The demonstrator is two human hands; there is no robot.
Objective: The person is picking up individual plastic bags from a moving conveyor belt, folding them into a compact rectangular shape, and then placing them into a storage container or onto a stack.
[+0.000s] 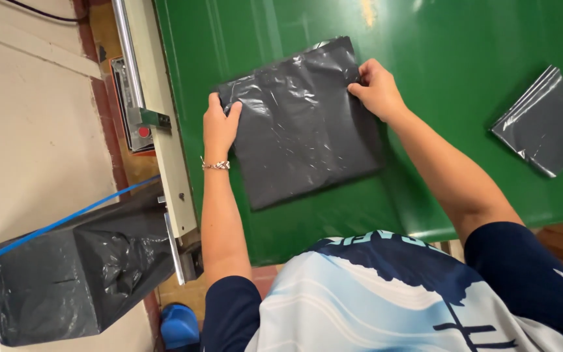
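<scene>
Your left hand pinches the left edge of the dark plastic-wrapped packet lying flat on the green table, close to the metal rail. Your right hand grips its top right corner. The slick film could slip from your fingers, or snag on that rail if it drifts left.

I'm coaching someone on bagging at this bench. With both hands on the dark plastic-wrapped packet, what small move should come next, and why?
Probably smooth the flat dark grey plastic-wrapped packet and slide it left toward the cream bar machine. The left hand grips its left edge nearest that bar, the right hand pinches the far right corner, and the film looks wrinkled on the green table.
</scene>
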